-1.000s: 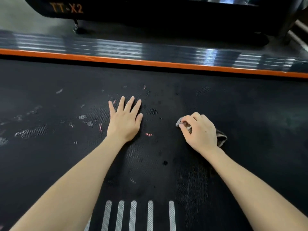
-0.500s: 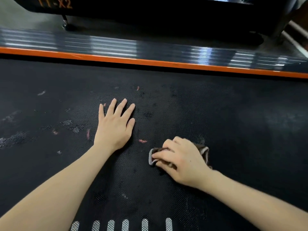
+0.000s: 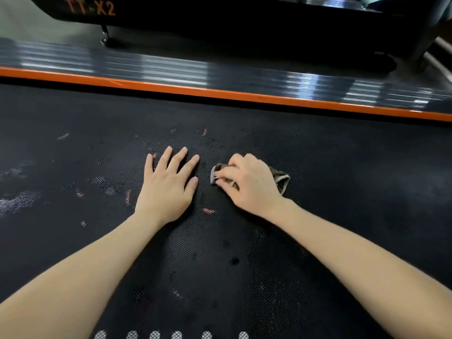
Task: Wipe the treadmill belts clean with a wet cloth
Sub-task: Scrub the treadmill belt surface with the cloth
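Note:
The black textured treadmill belt fills most of the view, with grey and reddish worn marks on its left half. My left hand lies flat on the belt, fingers straight and spread. Just right of it, my right hand holds a small crumpled grey-brown cloth against the belt, its fingers curled over it. The cloth's ends stick out on both sides of the hand.
An orange strip and a shiny ribbed side rail border the belt's far edge. Behind stands another dark machine lettered TT-X2 on a small foot. White stripe marks show at the bottom edge.
My right hand with the cloth has slid away from me, up the belt and level with the left hand again, after coming nearer half a second ago. The left hand stays flat in place.

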Demonstrator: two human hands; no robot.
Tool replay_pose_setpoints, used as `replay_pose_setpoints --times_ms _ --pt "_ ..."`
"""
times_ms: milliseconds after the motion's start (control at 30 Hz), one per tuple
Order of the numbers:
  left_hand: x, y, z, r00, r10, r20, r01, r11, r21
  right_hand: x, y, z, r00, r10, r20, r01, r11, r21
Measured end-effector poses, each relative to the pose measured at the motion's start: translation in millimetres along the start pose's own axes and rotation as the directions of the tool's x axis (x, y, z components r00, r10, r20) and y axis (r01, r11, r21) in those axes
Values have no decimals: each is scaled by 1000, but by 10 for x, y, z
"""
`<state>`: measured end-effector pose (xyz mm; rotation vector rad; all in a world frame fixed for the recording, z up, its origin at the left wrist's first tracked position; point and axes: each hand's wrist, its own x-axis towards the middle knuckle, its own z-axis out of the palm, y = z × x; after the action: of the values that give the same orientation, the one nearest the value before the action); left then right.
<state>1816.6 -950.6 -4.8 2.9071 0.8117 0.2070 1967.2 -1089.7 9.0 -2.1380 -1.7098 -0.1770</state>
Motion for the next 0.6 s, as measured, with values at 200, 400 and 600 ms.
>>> replay_pose_setpoints --times_ms 200,400,600 --pt "-2 -6 10 1000 1 -4 -1 1000 -6 551 1023 -122 807 554 -204 -585 797 -150" --pt "-11 -9 7 1000 4 -11 -4 1000 -9 887 1084 -156 741 598 -304 -628 778 0" --pt "-12 -1 20 1000 3 -17 -3 1000 12 818 1241 -35 910 384 -158 -408 897 -170"
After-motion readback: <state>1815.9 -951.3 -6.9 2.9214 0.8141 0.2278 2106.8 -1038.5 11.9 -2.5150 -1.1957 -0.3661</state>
